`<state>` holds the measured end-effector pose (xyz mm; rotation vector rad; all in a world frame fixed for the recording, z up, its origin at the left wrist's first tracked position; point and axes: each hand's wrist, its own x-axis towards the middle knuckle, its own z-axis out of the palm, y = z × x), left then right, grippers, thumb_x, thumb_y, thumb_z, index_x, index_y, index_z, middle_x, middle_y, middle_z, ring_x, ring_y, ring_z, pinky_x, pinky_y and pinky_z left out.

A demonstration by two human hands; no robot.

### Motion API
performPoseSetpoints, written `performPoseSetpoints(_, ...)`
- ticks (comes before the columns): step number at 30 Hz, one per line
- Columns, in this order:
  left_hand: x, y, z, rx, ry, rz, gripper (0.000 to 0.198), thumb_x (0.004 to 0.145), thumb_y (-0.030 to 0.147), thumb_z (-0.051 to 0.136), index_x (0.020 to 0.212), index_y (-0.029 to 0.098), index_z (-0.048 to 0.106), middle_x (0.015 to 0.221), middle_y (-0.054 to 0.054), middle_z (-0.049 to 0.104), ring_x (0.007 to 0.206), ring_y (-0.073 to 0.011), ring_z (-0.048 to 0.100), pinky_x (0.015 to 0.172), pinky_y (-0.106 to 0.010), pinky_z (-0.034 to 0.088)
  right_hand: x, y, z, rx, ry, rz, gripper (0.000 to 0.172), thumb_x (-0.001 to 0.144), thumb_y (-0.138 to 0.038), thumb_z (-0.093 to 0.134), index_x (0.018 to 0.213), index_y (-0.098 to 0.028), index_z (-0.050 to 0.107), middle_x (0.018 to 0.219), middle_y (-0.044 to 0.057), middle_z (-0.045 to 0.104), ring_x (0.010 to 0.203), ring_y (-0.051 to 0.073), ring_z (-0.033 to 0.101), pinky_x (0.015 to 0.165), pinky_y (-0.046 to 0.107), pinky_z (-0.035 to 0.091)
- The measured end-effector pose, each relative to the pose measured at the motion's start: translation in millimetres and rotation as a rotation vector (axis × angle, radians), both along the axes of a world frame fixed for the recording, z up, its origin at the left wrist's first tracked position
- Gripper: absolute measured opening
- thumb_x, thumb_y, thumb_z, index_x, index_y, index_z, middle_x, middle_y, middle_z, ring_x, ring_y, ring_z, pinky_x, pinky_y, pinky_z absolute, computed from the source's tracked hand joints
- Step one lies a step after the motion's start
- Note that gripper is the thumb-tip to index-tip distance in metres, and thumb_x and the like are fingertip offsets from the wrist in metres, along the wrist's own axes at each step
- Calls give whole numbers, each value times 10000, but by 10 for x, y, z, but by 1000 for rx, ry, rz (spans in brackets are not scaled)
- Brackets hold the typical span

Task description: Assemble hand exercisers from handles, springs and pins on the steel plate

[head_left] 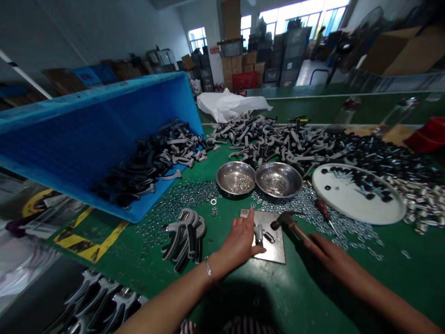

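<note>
My left hand (243,236) reaches over the left part of a flat metal plate (274,254), its index finger stretched toward a small ring and its thumb apart below. Beside its fingers a small metal fitting (259,233) and a dark cylindrical piece (269,237) lie on the plate. My right hand (319,247) is wrapped round the wooden handle of a hammer (295,226), whose head is above the plate's right edge. Left of my left hand sits a small pile of grey and black handles (186,236).
A blue crate (167,90) of handles lies tilted at left. Two steel bowls (235,178) (278,179) hold small parts. Further right are a red screwdriver (323,211), a white tray (368,211) and metal cylinders (422,204). Washers and handles cover much of the green table (222,283).
</note>
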<state>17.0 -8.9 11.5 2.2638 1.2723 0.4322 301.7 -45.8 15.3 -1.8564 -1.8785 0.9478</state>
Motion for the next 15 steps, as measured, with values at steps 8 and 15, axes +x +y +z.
performPoseSetpoints(8, -344, 1064, 773, 165, 51, 88, 652, 922, 439, 596, 1475, 168, 381, 1305, -165, 612, 1227, -325, 539, 1059, -485, 401, -648, 77, -183, 463, -172, 229, 379, 923, -334, 568, 1277, -196, 570, 1259, 151, 621, 1166, 305, 594, 977, 470, 491)
performPoseSetpoints(15, -177, 2582, 819, 103, 214, 210, 245, 937, 256, 547, 1049, 105, 703, 1129, -180, 709, 1079, -292, 644, 934, -362, 461, -808, 334, -242, 393, -254, 226, 179, 956, -252, 468, 913, -219, 639, 911, 98, 680, 806, 262, 694, 726, 395, 556)
